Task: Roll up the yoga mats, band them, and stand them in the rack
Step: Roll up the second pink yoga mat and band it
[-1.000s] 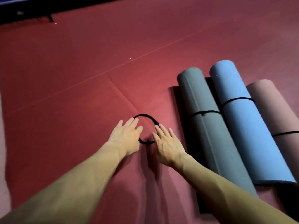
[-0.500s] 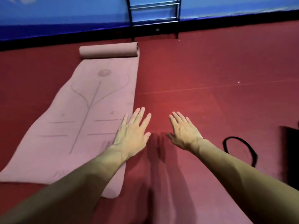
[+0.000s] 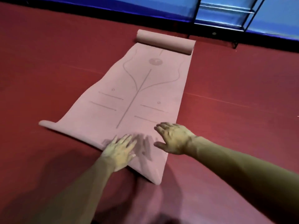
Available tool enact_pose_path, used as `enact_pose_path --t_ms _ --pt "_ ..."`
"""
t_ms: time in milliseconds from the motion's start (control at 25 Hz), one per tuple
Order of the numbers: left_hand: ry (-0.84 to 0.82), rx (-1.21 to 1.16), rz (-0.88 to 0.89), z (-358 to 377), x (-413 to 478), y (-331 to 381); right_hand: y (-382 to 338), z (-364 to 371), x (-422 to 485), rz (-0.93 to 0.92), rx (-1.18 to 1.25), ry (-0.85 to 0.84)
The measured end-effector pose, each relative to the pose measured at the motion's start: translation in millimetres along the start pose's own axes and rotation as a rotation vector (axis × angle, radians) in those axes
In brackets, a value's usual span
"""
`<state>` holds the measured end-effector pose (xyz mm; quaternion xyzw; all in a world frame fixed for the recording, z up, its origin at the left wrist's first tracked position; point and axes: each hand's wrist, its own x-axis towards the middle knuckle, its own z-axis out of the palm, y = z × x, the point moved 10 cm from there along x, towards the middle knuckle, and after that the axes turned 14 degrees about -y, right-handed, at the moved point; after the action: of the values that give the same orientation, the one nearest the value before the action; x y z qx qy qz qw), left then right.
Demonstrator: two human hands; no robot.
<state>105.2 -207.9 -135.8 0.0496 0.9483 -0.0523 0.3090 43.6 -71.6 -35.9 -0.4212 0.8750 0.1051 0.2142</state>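
In the head view, a pale pink rubber yoga mat (image 3: 137, 97) printed with thin grey alignment lines lay lengthwise on the dark red padded floor (image 3: 48, 62). Most of it was spread flat. Its far end was curled into a small roll close to the wall, and its near left corner curled up slightly.

The left hand (image 3: 119, 152) lay palm down on the near end of the mat, fingers straight and fanned wide, gripping nothing. The right hand (image 3: 174, 139) was also palm down and spread wide, with the fingers a little bent, over the mat's near right side by its edge. It held nothing. Blur around the fingers made it unclear whether that hand touched the mat or hung just above it. Both bare forearms reached in from the bottom of the view.

Beyond the rolled far end, a black metal frame (image 3: 226, 13) with horizontal bars stood against a blue wall (image 3: 283, 16).
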Motion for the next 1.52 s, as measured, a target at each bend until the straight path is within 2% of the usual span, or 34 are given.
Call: enact_pose_path --t_ms 200,320,440,520,640,720,840,920,1040,1160,1240,1320,1400,1520 --pt "0.078 -0.079 -0.004 21.1 7.9 -4.9 -95.5 134.8 62.2 0.024 0.375 -0.166" --pt "0.032 -0.071 0.006 40.8 8.3 0.4 -121.9 177.1 84.2 -0.001 0.524 -0.133" --pt "0.000 -0.119 0.025 47.5 5.8 8.0 -108.0 180.5 79.3 -0.020 0.643 -0.045" --pt "-0.009 -0.095 0.070 42.3 6.7 22.5 -86.9 174.2 59.2 -0.044 0.641 0.025" --pt "0.005 0.001 0.130 34.2 2.2 52.5 -39.4 192.1 1.1 -0.021 0.590 0.014" --pt "-0.023 0.018 0.122 36.5 -1.0 63.8 9.4 214.0 -58.8 0.059 0.571 0.019" --pt "-0.106 -0.084 0.140 54.6 -11.6 77.4 78.9 244.5 -152.7 0.247 0.540 0.081" --pt "-0.152 -0.158 0.197 69.4 -28.3 98.6 98.9 256.0 -202.1 0.325 0.472 0.138" --pt "-0.238 -0.162 0.303 94.3 -49.8 129.3 83.1 265.0 -240.0 0.319 0.391 0.154" --pt "-0.355 0.011 0.356 107.9 -58.5 136.8 38.1 273.8 -245.9 0.265 0.302 0.072" --pt "-0.371 0.084 0.399 108.3 -60.7 146.4 14.2 283.7 -237.9 0.281 0.311 -0.093" --pt "-0.376 0.027 0.436 103.7 -63.2 164.9 -1.8 298.2 -225.4 0.285 0.357 -0.212" --pt "-0.354 -0.029 0.456 94.9 -65.9 182.7 -11.6 301.1 -213.0 0.316 0.376 -0.194" --pt "-0.273 -0.027 0.442 88.6 -71.1 192.9 -18.3 293.8 -202.4 0.305 0.389 -0.035"
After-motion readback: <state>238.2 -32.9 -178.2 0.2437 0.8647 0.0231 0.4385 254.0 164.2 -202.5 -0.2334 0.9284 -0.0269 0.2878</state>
